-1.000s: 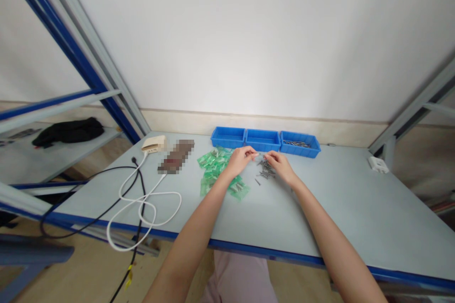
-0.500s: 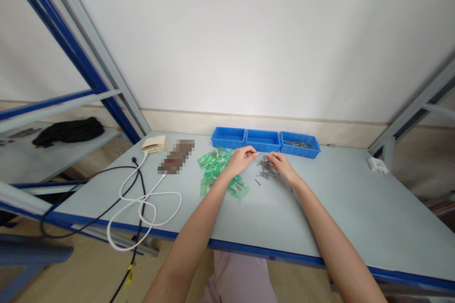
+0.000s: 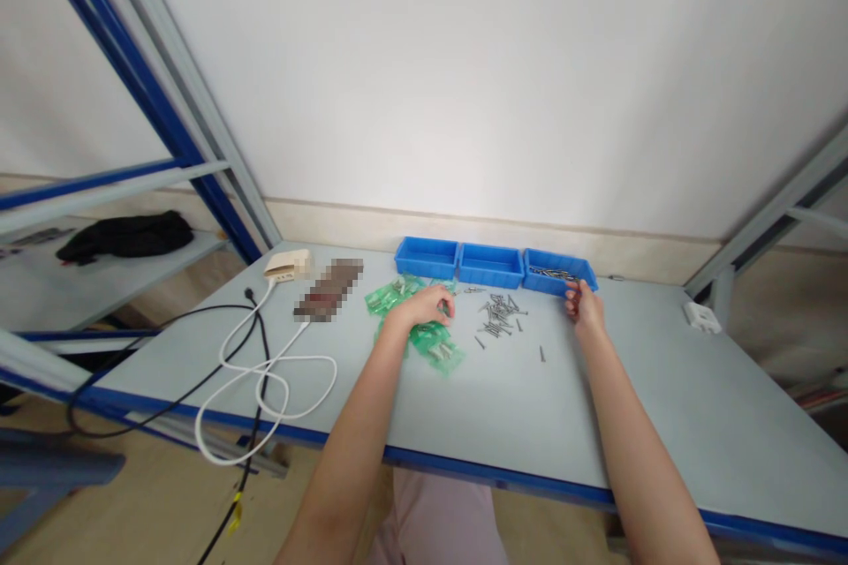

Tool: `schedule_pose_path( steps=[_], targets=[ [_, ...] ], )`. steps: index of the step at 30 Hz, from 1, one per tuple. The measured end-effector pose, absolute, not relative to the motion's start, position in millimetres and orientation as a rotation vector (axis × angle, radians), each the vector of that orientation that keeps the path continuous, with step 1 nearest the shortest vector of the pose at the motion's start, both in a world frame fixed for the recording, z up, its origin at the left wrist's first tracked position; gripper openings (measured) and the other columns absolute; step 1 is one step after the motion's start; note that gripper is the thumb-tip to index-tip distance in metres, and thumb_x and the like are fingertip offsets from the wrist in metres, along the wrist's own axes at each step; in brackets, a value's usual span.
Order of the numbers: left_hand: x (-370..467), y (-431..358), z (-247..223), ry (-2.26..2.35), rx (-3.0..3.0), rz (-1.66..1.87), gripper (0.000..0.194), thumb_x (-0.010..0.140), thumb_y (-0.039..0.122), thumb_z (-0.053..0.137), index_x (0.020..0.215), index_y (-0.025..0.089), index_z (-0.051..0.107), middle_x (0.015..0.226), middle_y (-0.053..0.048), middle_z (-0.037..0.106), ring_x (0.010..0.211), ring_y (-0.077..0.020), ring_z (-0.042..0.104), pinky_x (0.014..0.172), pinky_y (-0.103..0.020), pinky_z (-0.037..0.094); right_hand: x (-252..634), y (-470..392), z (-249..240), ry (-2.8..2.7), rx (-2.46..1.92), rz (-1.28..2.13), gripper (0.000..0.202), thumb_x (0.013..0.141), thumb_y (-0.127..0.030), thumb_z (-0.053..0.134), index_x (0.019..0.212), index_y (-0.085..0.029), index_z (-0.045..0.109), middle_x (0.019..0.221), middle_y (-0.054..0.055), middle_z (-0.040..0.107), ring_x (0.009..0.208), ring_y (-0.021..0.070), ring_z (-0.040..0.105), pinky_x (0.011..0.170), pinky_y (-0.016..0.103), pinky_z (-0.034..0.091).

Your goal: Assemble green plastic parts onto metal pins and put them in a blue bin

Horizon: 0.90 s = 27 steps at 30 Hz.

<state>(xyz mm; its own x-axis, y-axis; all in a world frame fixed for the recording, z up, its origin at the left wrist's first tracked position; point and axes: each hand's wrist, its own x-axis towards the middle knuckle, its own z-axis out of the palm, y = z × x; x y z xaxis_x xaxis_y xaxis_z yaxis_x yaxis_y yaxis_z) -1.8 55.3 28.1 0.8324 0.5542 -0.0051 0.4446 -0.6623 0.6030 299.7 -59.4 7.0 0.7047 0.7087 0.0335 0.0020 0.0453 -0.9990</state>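
My left hand [image 3: 424,307] hovers over green plastic packets [image 3: 437,350], some with small light pieces inside. Its fingers are curled, with a gap between thumb and fingertips and nothing visible in it. My right hand [image 3: 586,309] is at the front edge of the right blue bin [image 3: 556,284], its fingers pinched on what looks like a thin dark screw, mostly hidden. Long metal screws [image 3: 549,272] lie in that bin. Between my hands a loose pile of grey screws [image 3: 502,313] lies on the table, with a single screw [image 3: 542,354] apart from it.
A middle blue bin [image 3: 490,275] and a left blue bin [image 3: 427,267] stand in the row. Leftward are a blurred-out flat object [image 3: 329,290], a cream box [image 3: 288,265], a white cable [image 3: 282,388] and a black cable [image 3: 263,340]. A white adapter [image 3: 700,318] sits far right.
My right hand has moved from the screw pile rightward to the right bin. My left hand has shifted left and nearer to me, over the green packets. The pile is now uncovered.
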Motion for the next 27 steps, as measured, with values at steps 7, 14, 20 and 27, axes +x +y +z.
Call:
schedule_pose_path(
  steps=[7, 14, 20, 27],
  targets=[
    [2, 49, 34, 0.847, 2.468, 0.279, 0.011, 0.059, 0.007, 0.068, 0.065, 0.016, 0.064, 0.076, -0.002, 0.056, 0.077, -0.0159, 0.053, 0.070, -0.024, 0.040, 272, -54, 17, -0.685, -1.392, 0.702, 0.048, 0.066, -0.064, 0.057, 0.077, -0.017, 0.060, 0.048, -0.004, 0.050, 0.034, 0.0066, 0.036, 0.036, 0.022, 0.025],
    [3, 48, 29, 0.957, 2.474, 0.281, 0.012, 0.065, 0.009, 0.066, 0.059, 0.015, 0.057, 0.072, -0.002, 0.055, 0.077, -0.0159, 0.054, 0.072, -0.024, 0.040, 232, -62, 35, -0.956, -1.308, 0.855, 0.047, 0.069, -0.063, 0.055, 0.079, -0.018, 0.062, 0.053, -0.003, 0.052, 0.041, 0.0077, 0.040, 0.041, 0.023, 0.028],
    [15, 38, 34, 0.835, 2.443, 0.633, 0.007, 0.073, 0.023, 0.062, 0.070, 0.017, 0.059, 0.085, -0.002, 0.055, 0.086, -0.0172, 0.053, 0.077, -0.026, 0.040, 216, -62, 36, -1.045, -1.286, 0.938, 0.044, 0.072, -0.060, 0.054, 0.079, -0.017, 0.061, 0.055, -0.003, 0.053, 0.043, 0.0076, 0.041, 0.043, 0.021, 0.030],
    [49, 24, 27, 0.563, 1.875, 0.774, 0.020, 0.077, 0.035, 0.055, 0.077, 0.016, 0.053, 0.060, 0.003, 0.054, 0.058, -0.0119, 0.053, 0.061, -0.023, 0.041, 203, -57, 18, -1.437, -1.371, 0.942, 0.031, 0.074, -0.044, 0.057, 0.090, -0.018, 0.064, 0.079, 0.003, 0.065, 0.056, 0.0109, 0.054, 0.053, 0.023, 0.040]
  ],
)
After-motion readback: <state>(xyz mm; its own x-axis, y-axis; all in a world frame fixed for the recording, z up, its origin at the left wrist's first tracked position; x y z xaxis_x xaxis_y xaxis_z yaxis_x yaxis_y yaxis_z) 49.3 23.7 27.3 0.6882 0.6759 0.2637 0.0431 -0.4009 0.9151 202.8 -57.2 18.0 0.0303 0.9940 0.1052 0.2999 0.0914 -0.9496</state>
